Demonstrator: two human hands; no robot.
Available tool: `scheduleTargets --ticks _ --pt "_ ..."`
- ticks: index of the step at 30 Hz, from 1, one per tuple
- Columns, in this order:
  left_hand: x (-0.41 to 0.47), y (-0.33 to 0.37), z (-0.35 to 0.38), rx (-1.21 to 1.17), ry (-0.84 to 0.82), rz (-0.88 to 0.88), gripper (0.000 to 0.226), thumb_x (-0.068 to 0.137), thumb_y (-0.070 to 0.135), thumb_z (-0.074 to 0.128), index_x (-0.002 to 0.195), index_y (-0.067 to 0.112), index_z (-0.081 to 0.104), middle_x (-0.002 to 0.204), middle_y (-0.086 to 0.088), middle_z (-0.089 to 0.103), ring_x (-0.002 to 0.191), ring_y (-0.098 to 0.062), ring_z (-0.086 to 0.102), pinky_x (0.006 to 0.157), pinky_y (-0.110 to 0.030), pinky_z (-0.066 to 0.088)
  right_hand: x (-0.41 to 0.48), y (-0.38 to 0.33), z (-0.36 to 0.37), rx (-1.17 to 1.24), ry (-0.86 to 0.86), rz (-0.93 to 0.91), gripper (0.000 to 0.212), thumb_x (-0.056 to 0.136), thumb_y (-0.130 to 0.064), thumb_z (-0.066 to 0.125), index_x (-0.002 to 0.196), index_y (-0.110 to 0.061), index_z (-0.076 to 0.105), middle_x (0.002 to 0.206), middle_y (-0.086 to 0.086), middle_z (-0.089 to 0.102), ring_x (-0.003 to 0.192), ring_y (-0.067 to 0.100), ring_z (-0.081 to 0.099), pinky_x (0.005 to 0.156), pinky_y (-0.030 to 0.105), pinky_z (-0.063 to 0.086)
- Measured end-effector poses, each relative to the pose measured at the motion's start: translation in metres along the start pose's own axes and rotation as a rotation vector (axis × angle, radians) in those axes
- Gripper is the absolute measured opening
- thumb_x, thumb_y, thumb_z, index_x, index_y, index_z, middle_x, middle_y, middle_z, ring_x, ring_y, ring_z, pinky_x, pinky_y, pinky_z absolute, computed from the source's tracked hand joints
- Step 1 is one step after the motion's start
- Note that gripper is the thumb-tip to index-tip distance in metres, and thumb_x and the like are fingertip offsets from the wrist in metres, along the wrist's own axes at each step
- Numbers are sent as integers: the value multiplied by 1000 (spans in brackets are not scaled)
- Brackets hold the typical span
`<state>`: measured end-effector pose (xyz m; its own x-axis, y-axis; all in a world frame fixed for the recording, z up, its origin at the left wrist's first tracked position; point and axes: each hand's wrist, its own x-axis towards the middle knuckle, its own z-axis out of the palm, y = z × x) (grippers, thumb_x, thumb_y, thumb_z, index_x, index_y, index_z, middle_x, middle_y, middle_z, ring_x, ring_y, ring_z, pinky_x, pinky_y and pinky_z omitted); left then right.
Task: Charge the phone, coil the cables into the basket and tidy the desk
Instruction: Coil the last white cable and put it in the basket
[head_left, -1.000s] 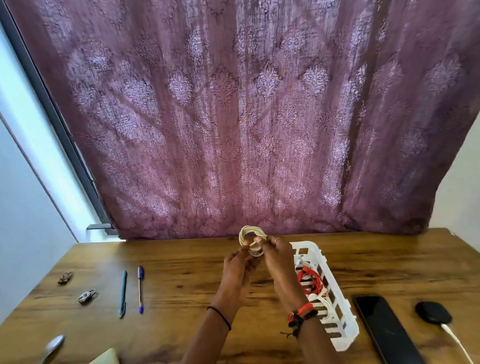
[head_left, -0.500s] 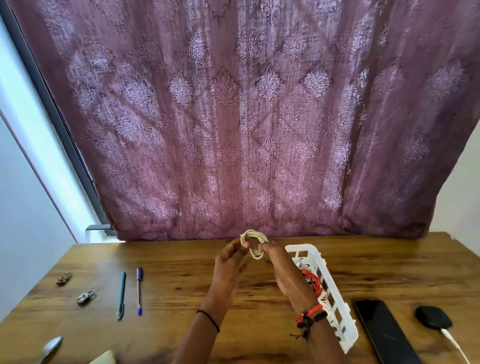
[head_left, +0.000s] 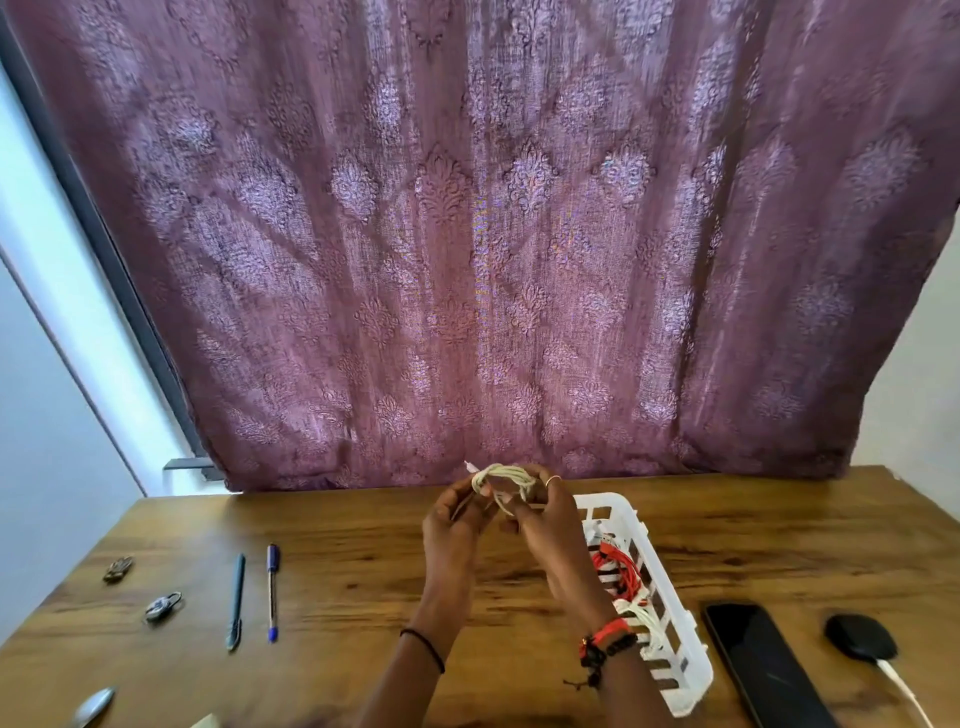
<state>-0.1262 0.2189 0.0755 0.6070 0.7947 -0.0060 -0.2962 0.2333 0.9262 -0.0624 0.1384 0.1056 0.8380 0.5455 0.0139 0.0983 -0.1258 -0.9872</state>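
Observation:
Both my hands hold a small coil of white cable (head_left: 503, 480) above the middle of the wooden desk (head_left: 337, 571). My left hand (head_left: 451, 525) pinches its left side, where the plug end sticks up. My right hand (head_left: 551, 525) grips its right side. Just right of my hands lies a white slotted basket (head_left: 675, 649) with a coiled red cable (head_left: 618, 569) and a white cable inside. A black phone (head_left: 763, 665) lies face up right of the basket. A black charger (head_left: 860, 636) with a white lead sits at the far right.
Two pens (head_left: 236, 597) (head_left: 271, 592) lie side by side on the left of the desk. Further left are two small metal clips (head_left: 118, 568) (head_left: 163, 606). A spoon (head_left: 93, 705) lies at the front left edge. A purple patterned curtain (head_left: 493, 234) hangs behind the desk.
My hands have kept working the white coil in the same spot; the plug end now sticks up at the left. My right wrist turned slightly over the basket.

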Motion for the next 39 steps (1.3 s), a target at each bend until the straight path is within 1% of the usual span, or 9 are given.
scheduleTargets --ticks 5,9,11,14,22,27,32,35,39 --pt "0 3 -1 44 30 -19 24 87 5 61 111 -2 62 106 -16 69 98 -24 65 83 -28 55 5 2 -3 -88 192 -32 35 76 -18 77 104 -3 62 98 9 69 93 22 66 83 36 53" --pt "1 3 -1 481 23 33 23 87 22 64 106 9 64 94 -5 70 82 -17 62 66 -27 48 6 1 -9 -97 198 -118 20 82 -10 70 101 -6 69 95 6 73 89 17 68 82 30 54" --pt "2 1 0 609 8 24 28 86 21 66 110 7 62 100 -8 67 88 -21 63 71 -35 49 6 0 -10 -123 172 -147 23 85 -10 66 108 -8 69 100 5 72 91 15 67 85 28 54" --pt "1 1 0 589 -17 44 23 86 11 64 108 6 64 100 -9 68 93 -23 62 74 -32 47 5 -2 -10 -215 127 -230 26 87 -12 64 112 -10 67 106 3 71 91 9 64 79 14 47" --pt "-1 1 0 417 -69 -39 38 78 -13 48 69 18 68 55 10 52 60 -9 36 52 -23 30 8 -2 -15 -424 27 -301 27 89 -11 61 114 -7 67 109 10 70 95 15 63 80 14 42" --pt "-1 2 -1 373 -88 -31 36 83 -13 49 76 17 68 71 -5 51 75 -18 38 64 -31 31 13 2 -17 -569 19 -357 24 91 -8 56 112 -3 67 110 16 63 100 26 60 76 16 35" --pt "5 7 -10 356 -116 42 36 86 -12 54 118 4 59 107 -10 66 95 -19 58 82 -35 45 17 9 -21 -634 -43 -352 21 92 -8 55 97 8 67 112 21 60 99 35 60 81 29 40" --pt "11 8 -16 388 -152 53 22 88 -15 48 105 -7 58 97 -11 65 95 -22 56 90 -42 43 18 8 -24 -695 -88 -360 27 95 -18 53 97 5 68 107 16 61 95 29 59 77 27 37" --pt "14 10 -22 501 -205 20 23 86 -10 54 94 8 65 86 2 64 90 -15 54 84 -32 42 18 4 -26 -728 -148 -370 30 95 -21 53 97 5 67 97 17 58 80 19 51 68 26 30"
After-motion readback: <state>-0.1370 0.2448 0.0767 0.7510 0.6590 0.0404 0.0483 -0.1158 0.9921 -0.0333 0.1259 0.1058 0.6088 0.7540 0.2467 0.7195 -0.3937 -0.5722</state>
